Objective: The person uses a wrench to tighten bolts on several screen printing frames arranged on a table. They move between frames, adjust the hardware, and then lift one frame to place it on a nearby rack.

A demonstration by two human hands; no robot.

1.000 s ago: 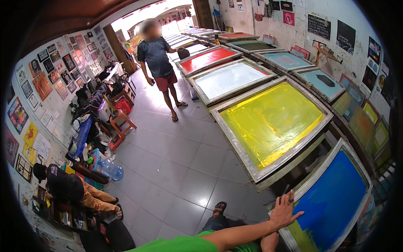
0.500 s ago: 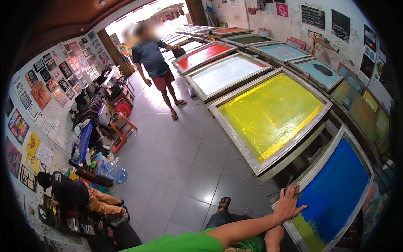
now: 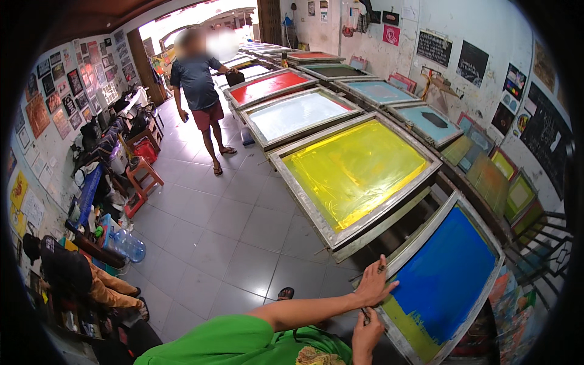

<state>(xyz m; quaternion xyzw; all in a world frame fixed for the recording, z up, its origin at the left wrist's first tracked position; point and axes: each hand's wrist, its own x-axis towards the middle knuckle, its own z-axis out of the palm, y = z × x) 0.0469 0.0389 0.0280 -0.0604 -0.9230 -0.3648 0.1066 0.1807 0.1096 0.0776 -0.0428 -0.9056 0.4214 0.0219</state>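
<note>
Close by on the right lies a silk-screen printing frame (image 3: 447, 226) with a pale rim and a mesh of blue ink, olive-yellow at its near end. My left hand (image 3: 372, 285) reaches across to the left rim. Its fingers close around a small dark metal piece (image 3: 382, 264), while the thumb points out over the blue mesh. Just below, my right hand (image 3: 367, 333) is closed, and a short dark metal rod (image 3: 365, 315) pokes out at its top. What else the right fingers cover is hidden.
A yellow screen frame (image 3: 359, 176), a white one (image 3: 298, 117) and a red one (image 3: 267, 87) line the long table beyond. One person (image 3: 198, 85) stands beside it; another (image 3: 70, 277) bends at lower left. A red stool (image 3: 144, 176) and water bottle (image 3: 128, 244) stand left.
My view has swung right. My left hand's fingers, spread on the rim before, now curl around the dark metal piece. My right hand has come out from under the left forearm.
</note>
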